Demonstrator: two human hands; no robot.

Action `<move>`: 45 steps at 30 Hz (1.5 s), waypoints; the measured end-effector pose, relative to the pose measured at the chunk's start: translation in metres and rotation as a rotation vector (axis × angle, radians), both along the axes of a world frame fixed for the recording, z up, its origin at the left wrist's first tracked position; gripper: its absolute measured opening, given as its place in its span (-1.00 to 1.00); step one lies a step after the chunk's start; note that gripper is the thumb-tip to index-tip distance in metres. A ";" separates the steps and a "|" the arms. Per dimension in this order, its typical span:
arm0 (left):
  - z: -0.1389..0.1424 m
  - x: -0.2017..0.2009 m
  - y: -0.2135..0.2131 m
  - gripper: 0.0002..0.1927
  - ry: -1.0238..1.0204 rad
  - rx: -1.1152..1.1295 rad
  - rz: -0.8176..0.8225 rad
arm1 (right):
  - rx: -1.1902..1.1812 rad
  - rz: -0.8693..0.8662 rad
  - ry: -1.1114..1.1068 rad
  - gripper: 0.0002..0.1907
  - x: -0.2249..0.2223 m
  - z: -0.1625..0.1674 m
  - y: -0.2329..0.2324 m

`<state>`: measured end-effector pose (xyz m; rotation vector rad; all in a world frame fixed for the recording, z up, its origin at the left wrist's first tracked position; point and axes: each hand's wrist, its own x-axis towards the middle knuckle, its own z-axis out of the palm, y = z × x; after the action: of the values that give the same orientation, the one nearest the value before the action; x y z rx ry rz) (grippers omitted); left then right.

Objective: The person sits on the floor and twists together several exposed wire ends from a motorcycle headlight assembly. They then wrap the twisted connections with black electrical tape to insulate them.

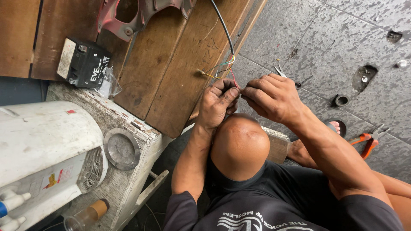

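Fingers of left hand and right hand pinch red wire between them, seemingly joining strands; coloured wires fan just above the grip

Left hand and right hand pinch a red wire between them.

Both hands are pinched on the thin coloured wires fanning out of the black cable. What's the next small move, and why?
Probably keep the left hand pinching and let the right hand twist the red wire end it grips. Both hands' fingertips meet on that strand, while the green, blue and yellow wires from the black cable hang loose and the orange-handled pliers lie out of hand on the floor.
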<state>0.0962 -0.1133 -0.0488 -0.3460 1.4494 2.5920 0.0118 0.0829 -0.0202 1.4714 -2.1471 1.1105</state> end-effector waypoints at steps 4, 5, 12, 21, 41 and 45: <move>0.000 0.000 0.001 -0.91 0.046 -0.098 -0.005 | -0.049 -0.057 -0.298 -0.85 0.012 -0.018 -0.005; 0.000 0.001 0.001 -0.91 0.074 -0.159 -0.004 | -0.067 -0.083 -0.424 -0.88 0.017 -0.023 -0.007; 0.002 0.004 -0.003 -0.89 0.111 -0.230 0.026 | -0.420 0.183 -1.610 -0.91 0.021 -0.036 -0.010; 0.006 0.005 -0.007 -0.88 0.069 -0.110 0.019 | -0.119 0.012 -0.218 -0.71 0.009 -0.002 -0.011; 0.009 0.012 -0.002 -0.83 0.235 -1.210 0.075 | -0.295 0.129 -1.392 -0.91 -0.018 -0.076 0.001; 0.008 0.021 -0.004 -0.87 0.311 -1.181 0.131 | -0.242 -0.401 -1.217 -0.88 -0.065 -0.124 0.061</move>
<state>0.1170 -0.1178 -0.0409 -0.1357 3.0029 1.5744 -0.0530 0.1442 -0.1441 0.1101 -2.6025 2.3153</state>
